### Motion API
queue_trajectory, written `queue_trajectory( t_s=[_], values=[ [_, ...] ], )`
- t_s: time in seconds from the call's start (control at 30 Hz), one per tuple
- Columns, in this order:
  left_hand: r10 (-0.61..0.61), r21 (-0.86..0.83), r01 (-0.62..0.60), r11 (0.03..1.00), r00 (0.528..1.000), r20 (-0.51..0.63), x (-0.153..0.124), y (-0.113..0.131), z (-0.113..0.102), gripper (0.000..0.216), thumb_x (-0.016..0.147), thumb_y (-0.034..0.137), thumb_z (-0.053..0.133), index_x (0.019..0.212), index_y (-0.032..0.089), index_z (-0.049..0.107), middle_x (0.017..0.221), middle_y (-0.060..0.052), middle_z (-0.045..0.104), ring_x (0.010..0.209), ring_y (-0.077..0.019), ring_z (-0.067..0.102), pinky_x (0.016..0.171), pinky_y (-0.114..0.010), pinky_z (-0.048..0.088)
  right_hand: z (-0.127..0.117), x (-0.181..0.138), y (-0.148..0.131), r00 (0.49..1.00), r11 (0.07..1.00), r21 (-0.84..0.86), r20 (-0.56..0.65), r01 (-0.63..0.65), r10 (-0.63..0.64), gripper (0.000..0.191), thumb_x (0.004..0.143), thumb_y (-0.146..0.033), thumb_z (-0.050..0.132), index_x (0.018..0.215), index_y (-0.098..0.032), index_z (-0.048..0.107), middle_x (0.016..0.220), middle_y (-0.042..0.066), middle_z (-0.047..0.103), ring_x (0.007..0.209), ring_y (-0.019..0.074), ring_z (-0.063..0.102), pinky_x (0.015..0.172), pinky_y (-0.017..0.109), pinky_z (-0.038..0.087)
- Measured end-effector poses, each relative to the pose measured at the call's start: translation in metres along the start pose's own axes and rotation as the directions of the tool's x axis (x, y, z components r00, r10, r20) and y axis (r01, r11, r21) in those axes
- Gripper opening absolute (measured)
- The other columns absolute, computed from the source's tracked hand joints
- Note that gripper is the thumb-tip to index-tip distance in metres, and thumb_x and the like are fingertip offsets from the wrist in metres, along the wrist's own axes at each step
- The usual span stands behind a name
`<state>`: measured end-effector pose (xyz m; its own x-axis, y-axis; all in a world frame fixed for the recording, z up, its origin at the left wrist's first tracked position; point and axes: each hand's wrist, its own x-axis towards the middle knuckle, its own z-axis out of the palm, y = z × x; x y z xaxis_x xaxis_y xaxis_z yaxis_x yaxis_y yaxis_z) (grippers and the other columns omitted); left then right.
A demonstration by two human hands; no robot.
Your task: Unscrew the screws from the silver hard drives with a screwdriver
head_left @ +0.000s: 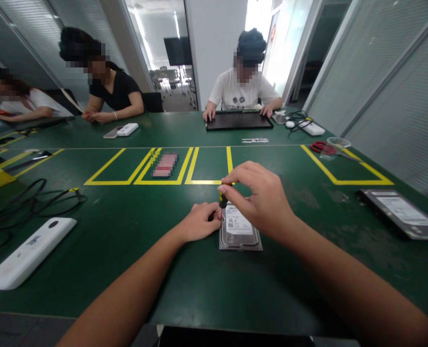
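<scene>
A silver hard drive (240, 238) with a white label lies flat on the green table in front of me. My right hand (259, 195) pinches the black and yellow handle of a small screwdriver (223, 198) from above. The screwdriver stands upright, its thin shaft pointing down at the drive's left edge. At that same edge, the curled fingers of my left hand (200, 221) grip the side of the drive, with thumb and forefinger close to the shaft. The screwdriver's tip and any screw under it are too small to make out.
A second hard drive (403, 212) lies at right, with red-handled scissors (322, 147) and a clear plastic cup (334, 147) beyond. White power bank (29, 253) and black cables (36, 202) lie at left. Across the table (185, 299), a person holds a black tray (239, 121); others sit left.
</scene>
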<state>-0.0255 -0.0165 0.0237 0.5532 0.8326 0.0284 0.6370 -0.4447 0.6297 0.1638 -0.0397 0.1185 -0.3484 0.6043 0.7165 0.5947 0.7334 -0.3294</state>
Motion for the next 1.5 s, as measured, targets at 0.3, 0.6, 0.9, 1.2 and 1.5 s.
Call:
queue_trajectory(
  t_s=[0.3,0.6,0.9,1.2,1.5],
  values=[
    [-0.003,0.037,0.007,0.999,0.996,-0.092,-0.003,-0.001,0.009,0.004,0.08,0.023,0.054,0.077,0.02,0.054,0.071,0.003,0.057,0.074,-0.0182,0.053,0.069,-0.029,0.033,0.002,0.001,0.003,0.999,0.999,0.027,-0.025,0.029,-0.028,0.009,0.089,-0.022,0.066,0.083,-0.015,0.068,0.083,0.003,0.068,0.081,0.0162,0.061,0.075,0.03,0.044],
    [-0.023,0.045,0.029,0.999,0.992,-0.126,-0.004,0.003,0.013,0.005,0.08,0.023,0.052,0.076,0.02,0.053,0.071,0.002,0.055,0.074,-0.019,0.051,0.069,-0.03,0.03,0.001,0.002,0.005,0.999,0.997,0.068,-0.005,0.048,-0.048,0.008,0.087,-0.021,0.068,0.083,-0.014,0.068,0.085,0.005,0.067,0.083,0.0175,0.061,0.075,0.031,0.045],
    [-0.006,0.019,0.008,1.0,0.995,-0.098,-0.002,-0.001,0.01,0.003,0.08,0.022,0.054,0.079,0.02,0.055,0.073,0.003,0.058,0.076,-0.0184,0.053,0.072,-0.03,0.033,0.003,0.001,0.005,0.997,0.996,0.05,-0.029,0.08,-0.078,0.007,0.088,-0.017,0.064,0.091,-0.012,0.069,0.089,0.004,0.07,0.084,0.0153,0.062,0.078,0.029,0.045],
    [0.002,0.007,-0.001,1.0,0.997,-0.073,-0.002,-0.003,0.007,0.004,0.082,0.023,0.055,0.079,0.02,0.055,0.075,0.004,0.059,0.076,-0.0177,0.054,0.072,-0.029,0.034,0.007,0.002,0.006,0.998,0.995,0.076,-0.009,0.058,-0.057,0.011,0.087,-0.024,0.068,0.084,-0.013,0.067,0.084,0.005,0.065,0.083,0.0175,0.059,0.075,0.032,0.045],
    [0.01,0.0,-0.01,1.0,0.999,-0.048,-0.002,-0.005,0.005,0.004,0.083,0.024,0.056,0.081,0.02,0.056,0.078,0.004,0.062,0.079,-0.018,0.055,0.075,-0.029,0.036,0.007,0.001,0.007,0.996,0.993,0.073,-0.004,0.09,-0.09,0.006,0.088,-0.015,0.061,0.091,-0.014,0.067,0.092,0.005,0.069,0.088,0.0166,0.062,0.082,0.031,0.046]
  ],
)
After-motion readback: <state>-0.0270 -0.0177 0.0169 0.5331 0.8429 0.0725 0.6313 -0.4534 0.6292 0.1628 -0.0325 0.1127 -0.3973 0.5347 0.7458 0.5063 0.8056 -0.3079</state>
